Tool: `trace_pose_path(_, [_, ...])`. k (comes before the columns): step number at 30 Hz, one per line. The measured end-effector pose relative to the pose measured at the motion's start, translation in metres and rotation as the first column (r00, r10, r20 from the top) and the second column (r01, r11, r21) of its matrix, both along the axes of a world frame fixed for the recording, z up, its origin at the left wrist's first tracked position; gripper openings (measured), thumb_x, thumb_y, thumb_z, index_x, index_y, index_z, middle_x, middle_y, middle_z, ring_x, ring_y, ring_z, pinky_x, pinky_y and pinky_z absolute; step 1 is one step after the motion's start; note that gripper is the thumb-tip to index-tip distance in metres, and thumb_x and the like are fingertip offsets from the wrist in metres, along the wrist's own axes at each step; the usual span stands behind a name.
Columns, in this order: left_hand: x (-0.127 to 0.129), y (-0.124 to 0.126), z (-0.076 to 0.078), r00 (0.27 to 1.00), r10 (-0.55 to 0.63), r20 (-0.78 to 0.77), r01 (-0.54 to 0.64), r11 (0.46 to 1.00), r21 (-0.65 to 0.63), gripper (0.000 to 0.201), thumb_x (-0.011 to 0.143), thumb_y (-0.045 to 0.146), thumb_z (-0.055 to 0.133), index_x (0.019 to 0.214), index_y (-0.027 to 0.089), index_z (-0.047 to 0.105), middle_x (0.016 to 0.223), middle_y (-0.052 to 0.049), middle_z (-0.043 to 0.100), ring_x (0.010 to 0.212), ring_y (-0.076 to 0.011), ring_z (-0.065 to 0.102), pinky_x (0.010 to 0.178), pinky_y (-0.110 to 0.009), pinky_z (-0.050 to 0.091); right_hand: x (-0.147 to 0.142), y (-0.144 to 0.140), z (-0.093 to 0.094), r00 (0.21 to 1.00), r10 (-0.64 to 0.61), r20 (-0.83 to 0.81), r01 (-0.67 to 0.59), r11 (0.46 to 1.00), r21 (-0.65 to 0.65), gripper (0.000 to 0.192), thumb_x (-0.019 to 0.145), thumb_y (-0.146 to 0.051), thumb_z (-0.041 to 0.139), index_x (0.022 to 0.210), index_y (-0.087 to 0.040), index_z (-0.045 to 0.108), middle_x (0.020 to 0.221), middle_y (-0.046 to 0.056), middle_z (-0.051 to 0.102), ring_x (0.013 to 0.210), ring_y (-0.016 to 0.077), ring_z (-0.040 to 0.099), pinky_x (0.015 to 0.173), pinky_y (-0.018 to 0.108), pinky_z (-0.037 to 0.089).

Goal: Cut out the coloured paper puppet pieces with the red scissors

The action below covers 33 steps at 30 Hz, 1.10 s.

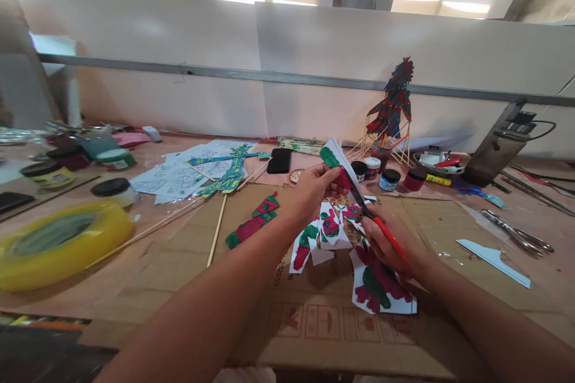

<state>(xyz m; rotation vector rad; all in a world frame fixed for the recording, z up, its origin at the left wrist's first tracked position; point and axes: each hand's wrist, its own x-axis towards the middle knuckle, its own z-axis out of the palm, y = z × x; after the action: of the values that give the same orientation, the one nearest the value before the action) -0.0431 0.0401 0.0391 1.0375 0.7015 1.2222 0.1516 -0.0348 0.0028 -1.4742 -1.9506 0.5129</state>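
Pinched in my left hand (321,185) is a piece of painted paper (331,154), green and crimson with a white margin. My right hand (386,242) is closed round the red handles of a pair of scissors (387,233), whose blades lie along the paper's edge. Whether the blades are parted is hard to make out. Beneath both hands lie several painted paper scraps (330,224) and a larger red-and-green cutout (377,287) with white edges. Left of them rests a trimmed painted strip (252,227) on the cardboard (171,305).
A roll of yellow tape (108,233), paint jars (389,179), a black phone (279,161) and printed sheets (166,173) surround the cardboard. Behind stands a painted figure on sticks (393,105). Metal scissors (516,232) and a bottle (496,152) are at right. Thin sticks (217,230) lie left.
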Motion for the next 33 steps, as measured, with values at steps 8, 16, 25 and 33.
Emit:
trace_pose_path(8, [0.0002, 0.0004, -0.0029, 1.0, -0.004, 0.016, 0.004, 1.0, 0.026, 0.026, 0.084, 0.034, 0.081, 0.077, 0.018, 0.062, 0.069, -0.004, 0.072, 0.056, -0.013, 0.065, 0.058, -0.026, 0.046, -0.0002, 0.0015, 0.0036, 1.0, 0.025, 0.001, -0.025, 0.999, 0.02, 0.036, 0.099, -0.055, 0.048, 0.092, -0.024, 0.066, 0.062, 0.001, 0.06, 0.061, 0.0214, 0.06, 0.06, 0.033, 0.05])
trace_pose_path(16, [0.0004, -0.0007, -0.0028, 1.0, -0.02, 0.006, 0.019, 0.999, 0.033, 0.031, 0.081, 0.038, 0.084, 0.076, 0.019, 0.061, 0.069, -0.004, 0.072, 0.056, -0.0126, 0.065, 0.057, -0.026, 0.046, -0.0032, -0.0029, 0.0057, 0.999, 0.026, -0.041, -0.025, 1.0, 0.015, 0.032, 0.1, -0.051, 0.05, 0.093, -0.024, 0.067, 0.075, 0.004, 0.068, 0.074, 0.0229, 0.067, 0.068, 0.034, 0.053])
trace_pose_path(25, [0.0006, -0.0003, -0.0009, 0.998, -0.049, 0.035, 0.047, 0.998, 0.039, 0.027, 0.081, 0.035, 0.083, 0.077, 0.018, 0.062, 0.067, -0.003, 0.072, 0.055, -0.0123, 0.064, 0.055, -0.024, 0.046, -0.0013, 0.0007, 0.0036, 1.0, 0.015, -0.019, -0.015, 0.999, 0.038, 0.034, 0.099, -0.052, 0.049, 0.098, -0.024, 0.067, 0.062, -0.001, 0.057, 0.061, 0.0199, 0.058, 0.059, 0.031, 0.046])
trace_pose_path(33, [0.0003, -0.0013, -0.0002, 0.998, -0.048, 0.029, 0.047, 0.998, 0.038, 0.027, 0.083, 0.036, 0.083, 0.078, 0.018, 0.064, 0.07, -0.004, 0.072, 0.055, -0.0118, 0.065, 0.056, -0.024, 0.047, -0.0008, -0.0004, 0.0031, 1.0, 0.001, -0.013, 0.0, 0.999, 0.042, 0.038, 0.1, -0.057, 0.049, 0.09, -0.024, 0.065, 0.062, 0.0, 0.059, 0.06, 0.0192, 0.057, 0.057, 0.031, 0.045])
